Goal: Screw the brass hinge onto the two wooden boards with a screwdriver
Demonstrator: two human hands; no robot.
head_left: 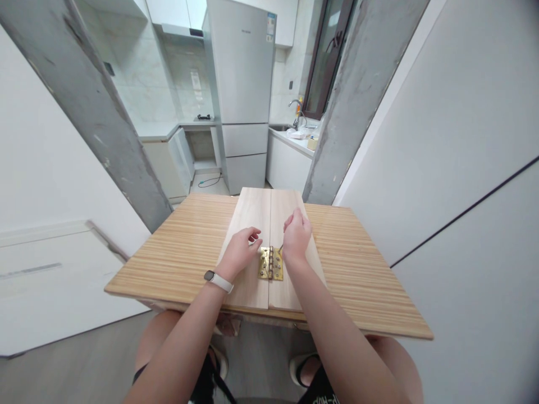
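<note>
Two pale wooden boards lie side by side on a striped wooden table. A brass hinge sits flat across the seam between them, near the front. My left hand rests on the left board just left of the hinge, fingers curled, pinching something small and pale that I cannot make out. My right hand hovers over the right board beside the hinge's upper right corner, fingers curled downward; what it holds, if anything, is hidden. A white watch is on my left wrist.
Beyond the table stand two grey concrete pillars framing a kitchen with a tall fridge, a counter and a sink tap. White walls close in on both sides. My knees show under the table's front edge.
</note>
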